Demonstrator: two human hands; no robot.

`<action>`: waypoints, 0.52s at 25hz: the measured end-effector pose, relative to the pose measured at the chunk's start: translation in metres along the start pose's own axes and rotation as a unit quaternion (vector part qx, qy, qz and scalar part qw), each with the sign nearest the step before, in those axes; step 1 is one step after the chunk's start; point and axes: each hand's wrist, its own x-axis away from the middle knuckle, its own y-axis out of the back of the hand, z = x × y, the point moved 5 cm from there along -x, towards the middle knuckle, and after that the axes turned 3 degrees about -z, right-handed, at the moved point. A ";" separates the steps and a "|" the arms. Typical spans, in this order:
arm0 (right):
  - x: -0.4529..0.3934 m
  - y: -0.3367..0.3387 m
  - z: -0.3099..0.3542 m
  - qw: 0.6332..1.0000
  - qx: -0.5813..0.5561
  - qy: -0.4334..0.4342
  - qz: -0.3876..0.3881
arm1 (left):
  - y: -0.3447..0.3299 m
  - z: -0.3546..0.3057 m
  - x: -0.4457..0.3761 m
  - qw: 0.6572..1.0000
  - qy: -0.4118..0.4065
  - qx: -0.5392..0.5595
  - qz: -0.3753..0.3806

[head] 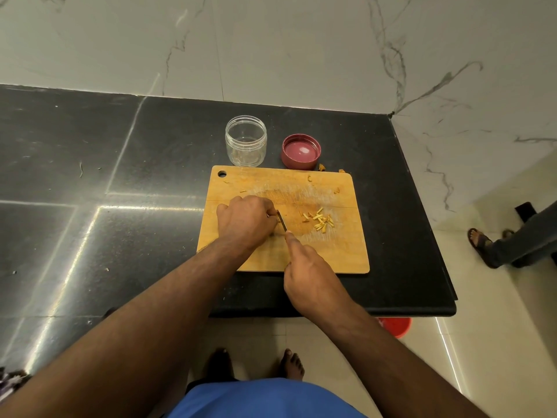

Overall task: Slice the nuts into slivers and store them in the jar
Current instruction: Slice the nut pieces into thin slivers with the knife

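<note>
- Left hand (245, 220) curls knuckles-up on the cutting board (340, 254); what its grip holds is hidden.
- Right hand (310, 279) grips one knife (282, 221), forefinger along it.
- Slivers (323, 222) lie right of the blade.
- One empty jar (246, 141) and one lid (300, 151) stand beyond the board on the surface (120, 176).

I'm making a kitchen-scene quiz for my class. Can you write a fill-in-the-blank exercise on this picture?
1. The clear jar stands open on the counter and holds ____ slivers.
2. The red lid lies to the ____ of the jar.
3. The right hand grips a ____.
4. The cut slivers lie on the wooden ____.

Missing words: no; right; knife; cutting board
</note>
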 end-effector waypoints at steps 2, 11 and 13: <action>0.003 -0.002 0.000 1.000 0.001 -0.008 0.003 | 0.001 -0.002 -0.001 1.000 0.000 -0.012 0.000; 0.030 0.006 -0.010 0.999 0.001 -0.020 -0.032 | -0.002 -0.001 0.000 1.000 -0.004 0.006 -0.005; 0.027 0.010 -0.010 0.999 -0.004 -0.021 -0.047 | -0.004 0.001 0.001 1.000 -0.006 0.019 -0.011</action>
